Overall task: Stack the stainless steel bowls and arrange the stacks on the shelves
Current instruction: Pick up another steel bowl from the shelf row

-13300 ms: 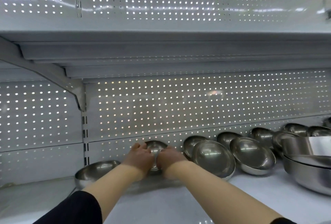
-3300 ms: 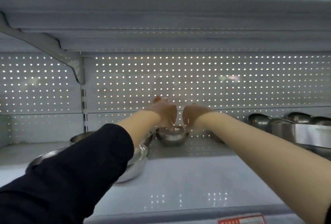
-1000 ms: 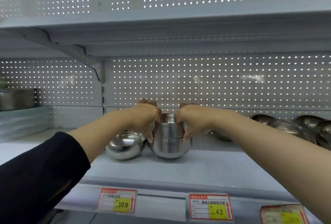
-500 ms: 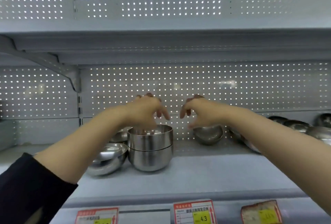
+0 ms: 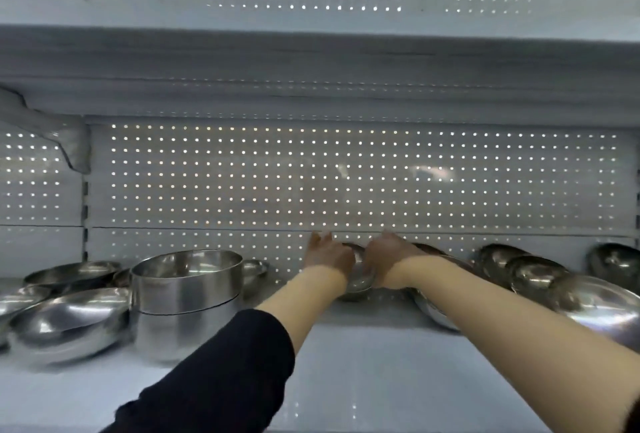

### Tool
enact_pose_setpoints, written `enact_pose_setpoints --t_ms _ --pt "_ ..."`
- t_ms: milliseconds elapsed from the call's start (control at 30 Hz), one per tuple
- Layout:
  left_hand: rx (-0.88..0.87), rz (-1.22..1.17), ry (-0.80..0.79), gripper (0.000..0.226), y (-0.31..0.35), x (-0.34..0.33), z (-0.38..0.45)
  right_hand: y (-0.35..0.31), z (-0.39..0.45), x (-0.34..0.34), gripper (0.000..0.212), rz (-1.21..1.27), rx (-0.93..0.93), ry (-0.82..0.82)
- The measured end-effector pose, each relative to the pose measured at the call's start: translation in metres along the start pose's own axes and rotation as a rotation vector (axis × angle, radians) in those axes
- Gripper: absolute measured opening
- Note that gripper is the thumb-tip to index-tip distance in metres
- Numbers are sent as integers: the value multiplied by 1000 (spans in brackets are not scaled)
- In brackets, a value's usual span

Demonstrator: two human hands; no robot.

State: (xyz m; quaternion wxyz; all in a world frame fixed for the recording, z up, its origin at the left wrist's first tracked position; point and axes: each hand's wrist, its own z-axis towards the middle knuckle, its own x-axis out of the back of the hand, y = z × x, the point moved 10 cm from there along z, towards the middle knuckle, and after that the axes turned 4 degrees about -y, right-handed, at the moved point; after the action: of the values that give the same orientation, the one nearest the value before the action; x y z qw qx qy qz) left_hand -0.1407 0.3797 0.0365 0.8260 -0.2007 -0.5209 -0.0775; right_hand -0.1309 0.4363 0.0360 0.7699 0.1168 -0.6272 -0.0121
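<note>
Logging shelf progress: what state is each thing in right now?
Left hand: grips small bowl's left side.
Right hand: grips its right side.
Small bowl: upright at the shelf's back, held between both hands.
Stack: two straight-sided bowls nested, upright, untouched.
Left bowls: loose, tilted, unstacked.
Right bowls: loose, leaning, overlapping.
Shelf: front part bare.

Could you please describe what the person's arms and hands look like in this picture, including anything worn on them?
The left arm wears a black sleeve pushed up, leaving the forearm bare. The right forearm is bare too, with only a dark sliver at the frame's right edge. The left hand and right hand are bare: no gloves, rings or watch visible.
</note>
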Motion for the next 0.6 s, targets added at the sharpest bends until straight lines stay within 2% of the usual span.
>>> enact_pose_setpoints --t_ms 167,433,600 --pt "-41 104 15 24 2 -33 13 -7 25 -21 36 -38 101 8" --pt "-102 229 -27 26 5 -40 19 -17 31 -34 22 -92 212 38" --pt "-47 250 -62 29 -18 -17 7 -31 21 -13 16 -71 295 108"
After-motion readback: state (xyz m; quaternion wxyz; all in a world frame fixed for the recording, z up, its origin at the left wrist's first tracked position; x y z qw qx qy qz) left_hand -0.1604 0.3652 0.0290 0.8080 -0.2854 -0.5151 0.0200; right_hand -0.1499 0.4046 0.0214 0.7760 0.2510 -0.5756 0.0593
